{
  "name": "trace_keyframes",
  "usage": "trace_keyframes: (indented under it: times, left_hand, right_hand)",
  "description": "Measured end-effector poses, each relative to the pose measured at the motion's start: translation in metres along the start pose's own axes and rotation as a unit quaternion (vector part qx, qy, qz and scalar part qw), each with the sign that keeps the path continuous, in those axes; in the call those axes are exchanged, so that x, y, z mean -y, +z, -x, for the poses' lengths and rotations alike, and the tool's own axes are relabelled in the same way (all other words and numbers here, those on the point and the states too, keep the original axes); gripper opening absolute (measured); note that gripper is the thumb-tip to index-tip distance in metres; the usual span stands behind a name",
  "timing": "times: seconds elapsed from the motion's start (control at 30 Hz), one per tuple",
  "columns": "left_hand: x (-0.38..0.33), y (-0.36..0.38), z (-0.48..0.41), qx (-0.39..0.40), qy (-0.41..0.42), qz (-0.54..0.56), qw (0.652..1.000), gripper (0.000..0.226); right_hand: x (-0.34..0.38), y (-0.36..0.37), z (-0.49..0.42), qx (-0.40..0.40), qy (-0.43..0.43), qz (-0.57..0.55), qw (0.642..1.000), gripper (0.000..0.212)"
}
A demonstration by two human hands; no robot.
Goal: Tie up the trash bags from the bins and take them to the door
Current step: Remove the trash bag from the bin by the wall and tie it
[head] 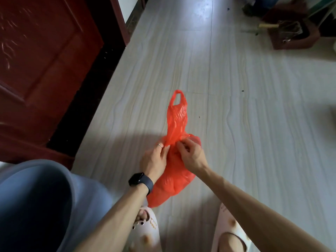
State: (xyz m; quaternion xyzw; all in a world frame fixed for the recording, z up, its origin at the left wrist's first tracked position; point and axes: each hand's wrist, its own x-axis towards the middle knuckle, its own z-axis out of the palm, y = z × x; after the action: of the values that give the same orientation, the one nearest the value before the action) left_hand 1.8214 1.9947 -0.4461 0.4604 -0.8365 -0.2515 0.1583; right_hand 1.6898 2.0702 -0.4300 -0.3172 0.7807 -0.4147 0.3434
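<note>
Down on the floor (pixel 236 142) at my feet, I see the red trash bag (pixel 172 180), left grip (pixel 156 157) and right grip (pixel 190 155) both pinching its neck, its loose handle end (pixel 178 113) trailing straight away from me (equally near either).

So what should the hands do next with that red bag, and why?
Probably pull the long handle through into a knot. The left hand and right hand both pinch the bag at its gathered neck, the handle stretches loose beyond them, and no finished knot shows.

Both hands (pixel 174 157) pinch red trash bag (pixel 174 180) neck on tiled floor (pixel 254 142).
</note>
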Motion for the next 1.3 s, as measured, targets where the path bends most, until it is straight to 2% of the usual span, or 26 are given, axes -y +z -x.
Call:
trace_keyframes:
  times: [0.07,0.13,0.2,0.27,0.33,0.43,0.5,0.6,0.73,0.8,0.87,0.93,1.03,1.13,1.2,1.27,1.3]
  left_hand:
    - [-0.004,-0.006,-0.006,0.034,0.019,0.006,0.999,0.034]
    - [-0.006,-0.008,-0.010,0.056,0.053,0.009,0.997,0.037]
    - [-0.008,-0.008,-0.012,0.066,0.085,-0.046,0.993,0.036]
    - [-0.007,-0.005,-0.015,0.059,0.115,-0.083,0.988,0.038]
    - [-0.007,-0.001,-0.016,0.060,0.137,-0.089,0.985,0.033]
    - [-0.005,0.005,-0.018,0.055,0.164,-0.111,0.979,0.031]
    - [-0.008,0.005,-0.021,0.052,0.188,-0.138,0.971,0.027]
    - [-0.014,0.008,-0.023,0.048,0.224,-0.166,0.959,0.025]
    - [-0.017,0.013,-0.019,0.065,0.129,-0.001,0.990,0.029]
    - [-0.019,0.011,-0.015,0.080,0.064,0.051,0.993,0.036]
    - [-0.018,0.007,-0.013,0.130,0.029,0.074,0.988,0.034]
    - [-0.017,0.002,-0.017,0.202,-0.030,0.131,0.970,0.033]
    - [-0.014,-0.003,-0.024,0.306,-0.159,0.298,0.890,0.021]
    - [-0.013,-0.009,-0.029,0.308,-0.224,0.382,0.842,0.004]
    - [-0.016,-0.012,-0.032,0.331,-0.237,0.395,0.824,0.026]
    - [-0.017,-0.012,-0.035,0.352,-0.237,0.378,0.823,0.027]
    - [-0.017,-0.012,-0.036,0.358,-0.235,0.373,0.823,0.023]
  right_hand:
    - [0.005,-0.002,-0.010,0.027,0.005,0.058,0.998,0.029]
    - [0.004,-0.005,-0.022,0.052,0.037,0.090,0.994,0.020]
    - [0.004,-0.009,-0.025,0.080,0.060,0.093,0.991,0.019]
    - [0.005,-0.013,-0.023,0.104,0.084,0.034,0.990,0.018]
    - [0.006,-0.018,-0.018,0.131,0.131,-0.084,0.979,0.012]
    - [0.002,-0.022,-0.014,0.161,0.194,-0.160,0.954,0.045]
    - [0.002,-0.021,-0.013,0.130,0.206,-0.165,0.956,0.053]
    - [0.003,-0.021,-0.016,0.054,0.239,-0.190,0.951,0.032]
    - [-0.001,-0.023,-0.020,0.021,0.286,-0.274,0.918,0.031]
    - [-0.004,-0.023,-0.021,0.021,0.301,-0.327,0.896,0.032]
    - [-0.011,-0.024,-0.022,0.045,0.290,-0.367,0.883,0.030]
    - [-0.014,-0.029,-0.018,0.105,0.279,-0.376,0.877,0.025]
    - [-0.015,-0.039,-0.007,0.189,0.240,-0.384,0.871,0.023]
    - [-0.003,-0.053,0.006,0.262,0.165,-0.376,0.873,0.014]
    - [-0.001,-0.061,0.009,0.301,0.113,-0.347,0.881,0.012]
    - [-0.009,-0.064,0.006,0.306,0.082,-0.296,0.901,0.021]
    - [-0.014,-0.064,0.005,0.285,0.080,-0.245,0.923,0.030]
